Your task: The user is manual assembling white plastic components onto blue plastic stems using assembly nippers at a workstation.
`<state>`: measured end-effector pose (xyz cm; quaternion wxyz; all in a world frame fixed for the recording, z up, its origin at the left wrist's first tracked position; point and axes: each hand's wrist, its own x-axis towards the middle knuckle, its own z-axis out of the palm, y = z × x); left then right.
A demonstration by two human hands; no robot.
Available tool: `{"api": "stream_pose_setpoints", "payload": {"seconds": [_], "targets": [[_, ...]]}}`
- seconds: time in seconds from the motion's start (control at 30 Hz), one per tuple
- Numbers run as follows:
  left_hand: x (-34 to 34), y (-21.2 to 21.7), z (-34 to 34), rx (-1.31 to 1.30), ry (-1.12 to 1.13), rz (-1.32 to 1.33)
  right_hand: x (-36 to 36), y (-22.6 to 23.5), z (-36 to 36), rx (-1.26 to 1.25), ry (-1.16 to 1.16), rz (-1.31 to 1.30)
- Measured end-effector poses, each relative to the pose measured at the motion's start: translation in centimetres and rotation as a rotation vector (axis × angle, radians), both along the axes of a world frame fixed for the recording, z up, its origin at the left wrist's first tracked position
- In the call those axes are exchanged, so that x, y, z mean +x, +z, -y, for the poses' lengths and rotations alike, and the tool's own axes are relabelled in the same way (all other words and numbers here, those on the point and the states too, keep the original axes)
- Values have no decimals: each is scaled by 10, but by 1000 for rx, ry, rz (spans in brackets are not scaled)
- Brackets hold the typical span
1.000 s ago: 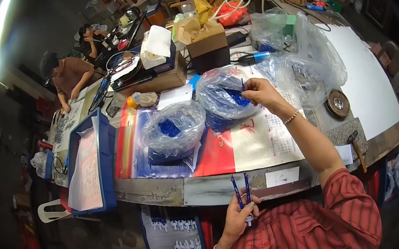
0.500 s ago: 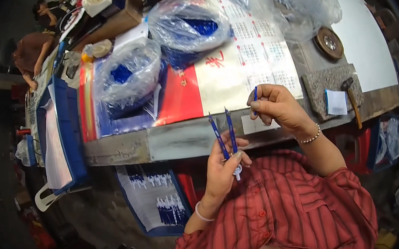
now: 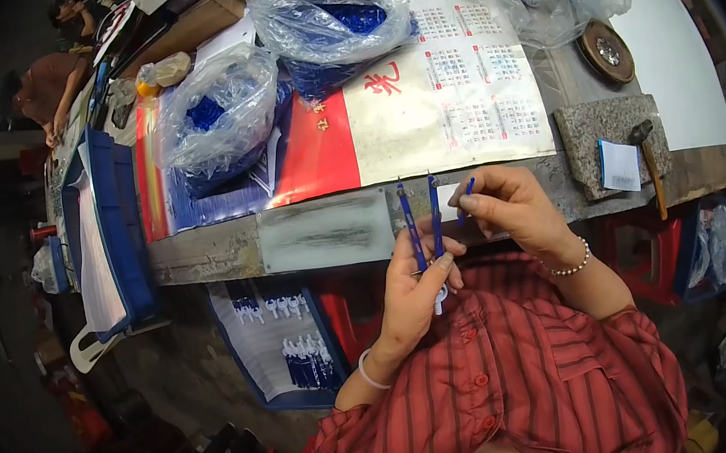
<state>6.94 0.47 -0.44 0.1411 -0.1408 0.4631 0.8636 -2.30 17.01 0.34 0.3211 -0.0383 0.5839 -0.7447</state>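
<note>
blue strips (image 3: pixel 436 223) are projecting, as a pair, from the left hand (image 3: pixel 408 291), which is gripping them near a white fitting (image 3: pixel 439 300). the right hand (image 3: pixel 518 211) is pinching a third strip (image 3: pixel 469 189); away from the farther plastic bag (image 3: pixel 290 22) of a second earlier, it is now hovering just right of the pair.

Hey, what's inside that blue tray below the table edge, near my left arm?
The blue tray holds rows of blue-and-white pieces on a white sheet. The table edge covers its far end, and the sheet hides the tray's bottom.
</note>
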Motion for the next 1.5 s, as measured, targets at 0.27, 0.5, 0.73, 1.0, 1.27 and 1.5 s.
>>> {"api": "stream_pose_setpoints", "payload": {"seconds": [0.27, 0.5, 0.73, 1.0, 1.27, 1.5], "targets": [[-4, -1, -4, -24, 0, 24, 17, 8, 11, 143, 37, -171], [-3, -4, -2, -96, -29, 0, 18, 5, 14, 278, 91, -307], [-2, -4, -7, -231, 11, -28, 26, -13, 21, 378, 32, -695], [2, -7, -2, -293, 34, -106, 18, -3, 28, -2, -42, 34], [-4, -4, 22, 467, -119, 139, -3, 18, 27, -290, 148, 203], [17, -25, 57, 612, -229, -13, -81, 43, 75, -176, 754, -260]]}}
